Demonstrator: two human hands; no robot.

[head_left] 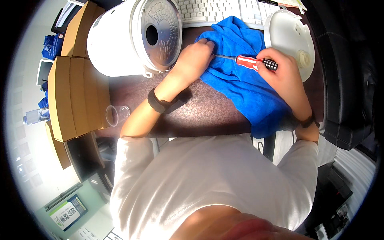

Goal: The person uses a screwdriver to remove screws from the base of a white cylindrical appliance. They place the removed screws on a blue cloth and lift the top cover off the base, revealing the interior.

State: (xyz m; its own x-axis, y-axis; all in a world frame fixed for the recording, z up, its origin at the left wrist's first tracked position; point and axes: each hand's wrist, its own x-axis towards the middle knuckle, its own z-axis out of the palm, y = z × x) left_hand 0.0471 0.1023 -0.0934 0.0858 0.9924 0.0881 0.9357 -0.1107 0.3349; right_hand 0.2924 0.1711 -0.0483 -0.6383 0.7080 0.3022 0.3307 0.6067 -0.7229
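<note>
My right hand (282,68) grips a screwdriver (247,62) by its red, white and black handle. The thin metal shaft points left across a rumpled blue cloth (242,90) and ends at the fingers of my left hand (196,58). Those fingers are closed low over the cloth's left part; whatever they pinch is hidden. To the left lies a white cylindrical appliance body (114,40) on its side, its round metal plate with a dark central hole facing right. Beside my right hand rests a white round plastic cover (286,34) with a cream-coloured fitting.
A white keyboard (216,10) runs along the far side of the dark table (196,106). Cardboard boxes (78,96) stand at the left, with a clear plastic cup (117,115) near them. At the right is a black padded seat (346,96).
</note>
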